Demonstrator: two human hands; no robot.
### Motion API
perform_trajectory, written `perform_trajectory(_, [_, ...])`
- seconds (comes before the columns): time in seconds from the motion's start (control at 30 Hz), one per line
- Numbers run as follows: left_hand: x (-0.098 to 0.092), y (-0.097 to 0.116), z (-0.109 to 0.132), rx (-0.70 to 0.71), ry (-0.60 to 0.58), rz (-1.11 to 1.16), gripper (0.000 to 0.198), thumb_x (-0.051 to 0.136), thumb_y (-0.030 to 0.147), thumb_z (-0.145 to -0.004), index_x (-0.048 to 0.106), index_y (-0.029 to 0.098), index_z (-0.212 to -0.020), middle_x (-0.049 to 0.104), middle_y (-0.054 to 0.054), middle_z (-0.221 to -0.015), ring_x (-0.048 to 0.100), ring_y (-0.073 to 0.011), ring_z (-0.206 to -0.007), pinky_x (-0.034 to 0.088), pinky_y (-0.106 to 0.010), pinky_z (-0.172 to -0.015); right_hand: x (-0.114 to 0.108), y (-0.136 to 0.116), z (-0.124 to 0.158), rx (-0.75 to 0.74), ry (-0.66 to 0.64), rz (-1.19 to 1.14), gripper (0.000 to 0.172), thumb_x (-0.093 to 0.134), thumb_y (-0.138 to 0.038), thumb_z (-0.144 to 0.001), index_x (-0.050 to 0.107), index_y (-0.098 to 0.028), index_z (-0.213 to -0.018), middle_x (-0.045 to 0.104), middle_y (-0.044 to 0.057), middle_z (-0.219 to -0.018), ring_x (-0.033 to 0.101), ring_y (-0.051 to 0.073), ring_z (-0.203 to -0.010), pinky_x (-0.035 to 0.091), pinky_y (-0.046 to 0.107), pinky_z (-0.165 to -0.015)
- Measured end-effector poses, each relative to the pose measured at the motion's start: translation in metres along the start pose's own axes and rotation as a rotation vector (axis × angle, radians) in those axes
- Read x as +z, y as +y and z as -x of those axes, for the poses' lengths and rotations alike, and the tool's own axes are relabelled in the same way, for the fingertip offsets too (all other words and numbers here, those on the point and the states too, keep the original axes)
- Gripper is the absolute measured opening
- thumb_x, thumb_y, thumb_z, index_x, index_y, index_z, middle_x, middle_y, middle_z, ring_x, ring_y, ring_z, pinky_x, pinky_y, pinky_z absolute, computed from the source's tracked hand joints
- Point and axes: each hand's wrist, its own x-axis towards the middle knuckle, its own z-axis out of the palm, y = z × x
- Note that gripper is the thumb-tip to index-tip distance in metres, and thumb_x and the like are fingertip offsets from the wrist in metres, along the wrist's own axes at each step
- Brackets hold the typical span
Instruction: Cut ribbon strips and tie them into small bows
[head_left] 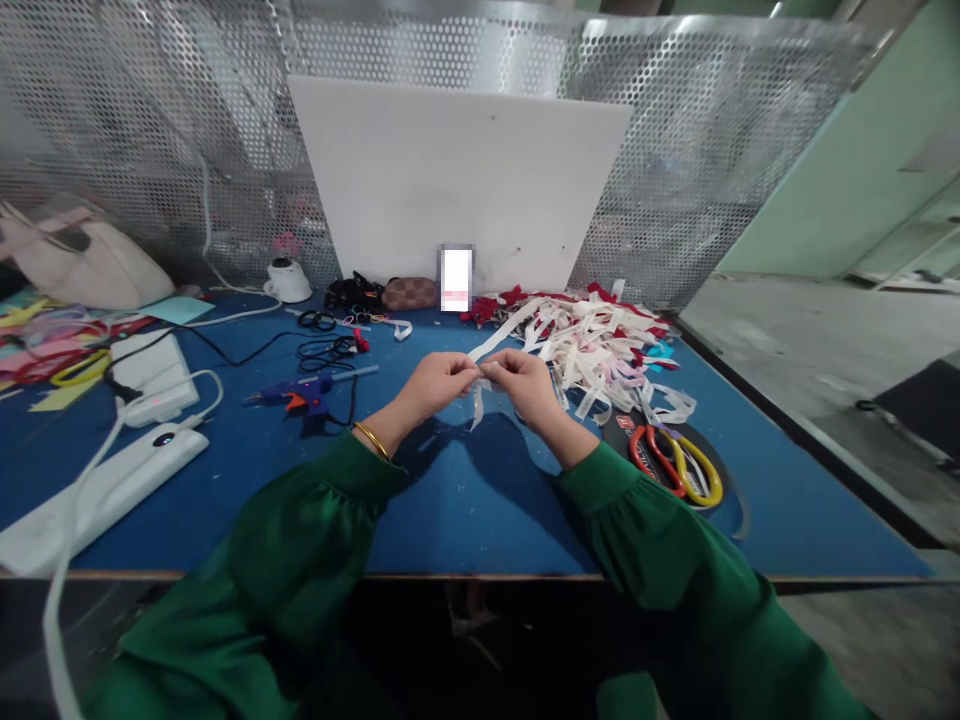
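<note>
Green sleeves (300,540), both cuffs over blue tabletop (457,520). Clock centred on hands, 12 = far side.

L hand (439,385): thumb + index pinched tight on white ribbon (501,334); gold bangle (370,440) at wrist. R hand (529,385): thumb + fingers also pinched on same ribbon, tips nearly meeting L's. Exact fold betw. fingertips too small to tell. Ribbon at clock centre, raised abv. table: one length runs off twd 1, short tail hangs twd 6.

Ribbon pile (592,345), mostly white/cream w/ some red, at 2, near R hand. Red + yellow handles (679,470) at 4, on dark mat. Glue gun (307,393), blue w/ orange trigger, lying on side at 9, nozzle pointing away fr. L hand. White power bar (105,500) at 8. Phone (456,280) upright nr 12, screen lit, agst white board (465,180). Checked pouch (409,293) at 11, just beside phone.
</note>
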Motion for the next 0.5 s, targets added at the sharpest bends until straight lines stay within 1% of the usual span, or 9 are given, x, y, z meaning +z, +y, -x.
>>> perform_trajectory(0.07, [0.001,0.0,0.0,0.026,0.036,0.007,0.022,0.063,0.037,-0.078,0.067,0.016,-0.074,0.062,-0.001,-0.061,0.056,-0.0133,-0.058,0.042,-0.025,-0.059,0.001,-0.003,0.002,0.106,0.049,-0.136,0.022,0.075,-0.037,-0.066,0.065,-0.018,-0.066,0.055,-0.003,-0.055,0.042,0.01,-0.052,0.032,0.026,-0.053])
perform_trajectory(0.1, [0.001,0.001,0.0,0.047,0.057,-0.006,0.022,0.064,0.037,-0.077,0.067,0.016,-0.073,0.063,-0.001,-0.061,0.056,-0.0132,-0.058,0.041,-0.025,-0.058,0.002,-0.005,0.003,0.178,0.046,-0.227,0.023,0.077,-0.037,-0.063,0.064,-0.018,-0.064,0.057,-0.002,-0.056,0.044,0.01,-0.052,0.033,0.026,-0.053])
perform_trajectory(0.17, [0.001,0.002,0.0,0.08,0.093,-0.04,0.02,0.064,0.036,-0.077,0.067,0.016,-0.071,0.063,0.0,-0.061,0.054,-0.0125,-0.057,0.04,-0.024,-0.057,0.002,-0.008,0.004,0.314,0.003,-0.392,0.027,0.08,-0.037,-0.057,0.063,-0.017,-0.062,0.06,0.0,-0.057,0.046,0.01,-0.052,0.035,0.026,-0.053])
perform_trajectory(0.23, [0.001,0.003,0.001,0.083,0.104,-0.038,0.019,0.064,0.034,-0.078,0.067,0.016,-0.071,0.063,0.0,-0.061,0.054,-0.0123,-0.056,0.04,-0.024,-0.057,0.0,-0.01,0.003,0.378,-0.041,-0.454,0.03,0.082,-0.037,-0.053,0.063,-0.016,-0.062,0.06,0.0,-0.056,0.047,0.01,-0.052,0.035,0.026,-0.052])
perform_trajectory(0.3, [0.001,0.004,0.001,0.061,0.086,0.02,0.019,0.061,0.033,-0.08,0.068,0.016,-0.079,0.065,-0.001,-0.063,0.057,-0.0129,-0.058,0.043,-0.024,-0.059,-0.002,-0.011,0.001,0.333,-0.044,-0.401,0.03,0.083,-0.038,-0.054,0.065,-0.016,-0.064,0.06,0.0,-0.057,0.049,0.01,-0.054,0.036,0.025,-0.054])
perform_trajectory(0.4, [0.001,0.006,0.0,0.024,0.06,0.123,0.022,0.053,0.03,-0.086,0.067,0.016,-0.097,0.067,-0.001,-0.065,0.06,-0.0136,-0.058,0.046,-0.025,-0.06,-0.003,-0.012,0.0,0.18,-0.029,-0.256,0.029,0.08,-0.043,-0.062,0.069,-0.018,-0.073,0.063,-0.001,-0.064,0.053,0.011,-0.062,0.039,0.025,-0.059])
perform_trajectory(0.5, [0.003,0.008,0.001,0.045,0.06,0.151,0.022,0.048,0.029,-0.091,0.063,0.017,-0.101,0.066,0.001,-0.063,0.06,-0.0133,-0.056,0.047,-0.024,-0.059,0.0,-0.01,0.001,0.113,-0.099,-0.222,0.028,0.078,-0.043,-0.067,0.07,-0.019,-0.079,0.066,-0.001,-0.066,0.058,0.013,-0.064,0.043,0.027,-0.065])
